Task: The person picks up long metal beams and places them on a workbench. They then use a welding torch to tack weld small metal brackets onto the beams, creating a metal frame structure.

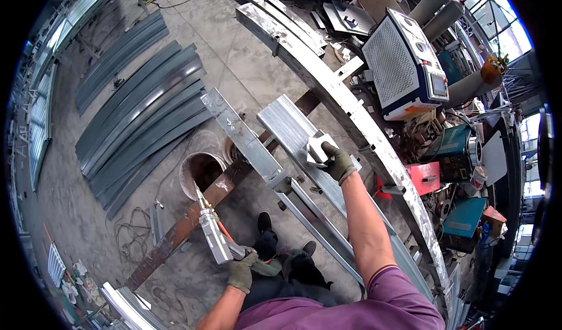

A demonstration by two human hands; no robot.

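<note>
My left hand (240, 271), in a green work glove, is closed around the grip of a silver welding gun (213, 233). The gun's narrow nozzle points up and away, its tip at a round, open-topped container (188, 178). An orange hose runs along its side. My right hand (339, 163), also gloved, grips a few small metal pieces (318, 147) with flat faces. They are over a wide galvanized profile (287, 122); whether they touch it I cannot tell. Beside that profile lies a shorter flat bar (240, 134), with a narrower channel (319, 224) running back toward me.
A rusty brown beam (170, 236) crosses under the profiles. Many long grey metal strips (140, 107) lie on the floor at left. A long curved steel beam (345, 105) sweeps along the right. Beyond it stand a white-and-blue machine cabinet (398, 66), gas cylinders (430, 5) and a red box (422, 178).
</note>
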